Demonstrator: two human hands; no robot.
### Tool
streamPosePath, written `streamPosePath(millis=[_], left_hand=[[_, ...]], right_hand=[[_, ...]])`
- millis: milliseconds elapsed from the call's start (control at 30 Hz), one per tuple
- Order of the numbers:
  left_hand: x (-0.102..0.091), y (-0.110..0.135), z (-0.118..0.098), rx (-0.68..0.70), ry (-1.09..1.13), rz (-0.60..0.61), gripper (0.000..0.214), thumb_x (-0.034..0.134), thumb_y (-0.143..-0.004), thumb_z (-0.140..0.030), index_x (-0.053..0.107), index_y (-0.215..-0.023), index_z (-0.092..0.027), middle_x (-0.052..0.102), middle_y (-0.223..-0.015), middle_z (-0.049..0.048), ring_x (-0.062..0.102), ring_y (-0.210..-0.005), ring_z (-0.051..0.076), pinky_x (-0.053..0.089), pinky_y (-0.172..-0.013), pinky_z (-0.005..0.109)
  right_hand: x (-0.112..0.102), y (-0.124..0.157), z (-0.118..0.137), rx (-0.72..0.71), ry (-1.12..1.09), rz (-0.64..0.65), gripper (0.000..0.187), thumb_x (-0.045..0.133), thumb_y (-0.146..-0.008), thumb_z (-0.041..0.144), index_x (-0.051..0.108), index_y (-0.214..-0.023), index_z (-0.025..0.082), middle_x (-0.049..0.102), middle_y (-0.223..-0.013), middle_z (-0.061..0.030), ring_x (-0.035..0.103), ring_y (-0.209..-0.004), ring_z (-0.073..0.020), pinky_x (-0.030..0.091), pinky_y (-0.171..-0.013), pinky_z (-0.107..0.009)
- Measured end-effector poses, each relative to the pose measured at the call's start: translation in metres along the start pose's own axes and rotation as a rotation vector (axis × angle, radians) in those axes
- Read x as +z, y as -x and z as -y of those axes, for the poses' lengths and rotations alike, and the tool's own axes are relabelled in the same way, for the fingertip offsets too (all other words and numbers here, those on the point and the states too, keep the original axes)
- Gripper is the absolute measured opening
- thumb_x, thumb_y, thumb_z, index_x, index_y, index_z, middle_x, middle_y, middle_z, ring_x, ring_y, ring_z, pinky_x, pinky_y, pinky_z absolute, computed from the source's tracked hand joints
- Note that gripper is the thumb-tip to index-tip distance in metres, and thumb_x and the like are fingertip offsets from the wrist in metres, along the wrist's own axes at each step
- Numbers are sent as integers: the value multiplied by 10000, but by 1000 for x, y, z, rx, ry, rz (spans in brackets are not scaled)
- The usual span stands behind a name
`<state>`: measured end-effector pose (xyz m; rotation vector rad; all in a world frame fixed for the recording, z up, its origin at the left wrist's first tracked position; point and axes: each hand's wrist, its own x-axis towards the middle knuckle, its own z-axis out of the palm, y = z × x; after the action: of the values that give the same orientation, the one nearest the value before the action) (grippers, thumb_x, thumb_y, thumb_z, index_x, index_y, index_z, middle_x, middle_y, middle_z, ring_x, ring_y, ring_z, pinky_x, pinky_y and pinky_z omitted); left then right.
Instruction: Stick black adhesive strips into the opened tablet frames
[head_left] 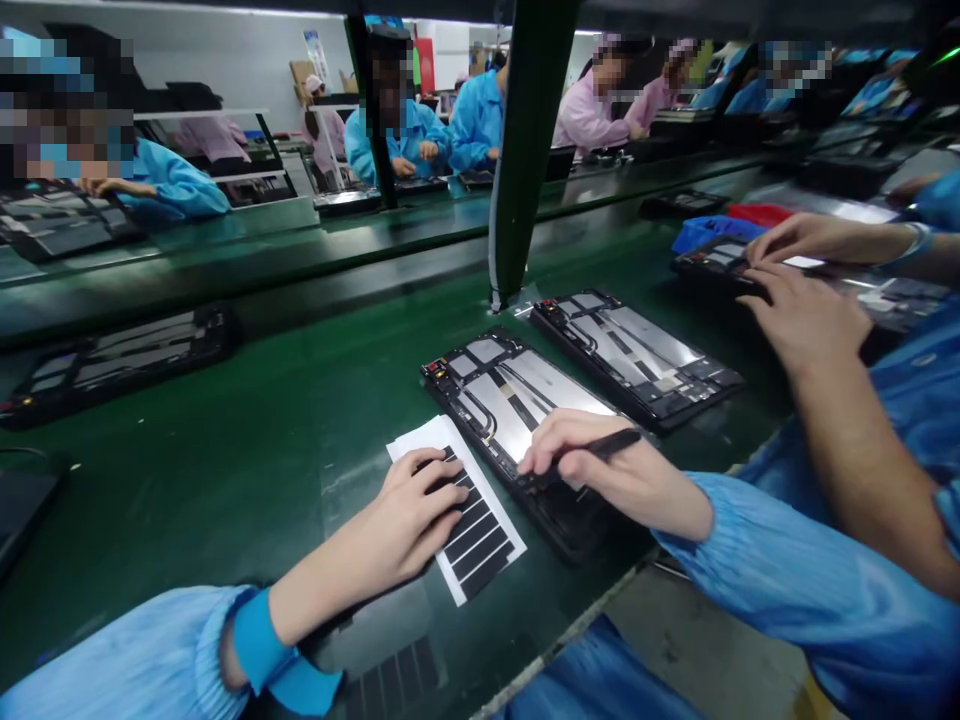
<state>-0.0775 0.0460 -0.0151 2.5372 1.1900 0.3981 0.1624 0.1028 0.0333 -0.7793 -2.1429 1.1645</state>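
Right hand (600, 478) grips black tool (611, 442) (left hand (409, 520) presses strip sheet (484, 545)).

Green belt (247, 440), white sheet (431, 438) with black strips (480, 540), blue sleeves (810, 590)

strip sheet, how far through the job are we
Done, it seems: the top of the white sheet is bare, so some strips look used. In hand: the left hand presses on the topmost black strips, and the right hand holds a black tool over the near open tablet. Left: most strips remain, and the second open tablet lies untouched beside it.
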Motion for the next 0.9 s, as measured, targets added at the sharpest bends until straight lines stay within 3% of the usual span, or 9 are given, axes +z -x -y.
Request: streamPosePath(millis=[100,200,433,633,900], left_hand=[[-3,-3,-3,-11,32,-1,228,398,-871,-232,522,-1056,-188,454,-1178,94,287,-1165,256,333,-969,436],[-4,-4,-5,-17,41,10,218,423,-861,-252,514,-1048,-189,458,-1164,96,297,-1150,260,338,-951,446],[-4,-6,-7,-36,-26,26,397,510,-782,-475,503,-1031,-165,435,-1153,129,342,-1087,293,334,-901,470],[-2,-7,-9,3,-28,97,310,432,-852,-366,485,-1156,-342,351,-1239,86,286,-1141,314,295,-892,513],[1,-6,-7,14,-26,93,269,447,-847,-349,542,-1099,-358,365,-1272,54,248,-1175,338,262,-911,531]], right_hand=[[5,-5,-5,-60,88,102,135,595,-774,303,601,-751,171,604,-842,-56,561,-810,-151,449,-755,-270],[10,-3,-11,-93,160,148,83,614,-762,221,591,-797,149,599,-828,-51,564,-781,-139,462,-719,-256],[18,10,-14,-158,66,72,118,626,-755,200,546,-821,144,608,-802,-46,586,-738,-127,491,-688,-243],[24,17,-13,-162,66,118,129,656,-725,193,547,-772,142,618,-757,-39,584,-697,-128,492,-639,-239],[23,18,-13,-162,61,111,119,654,-723,168,544,-760,137,615,-745,-45,581,-693,-132,493,-638,-249]])
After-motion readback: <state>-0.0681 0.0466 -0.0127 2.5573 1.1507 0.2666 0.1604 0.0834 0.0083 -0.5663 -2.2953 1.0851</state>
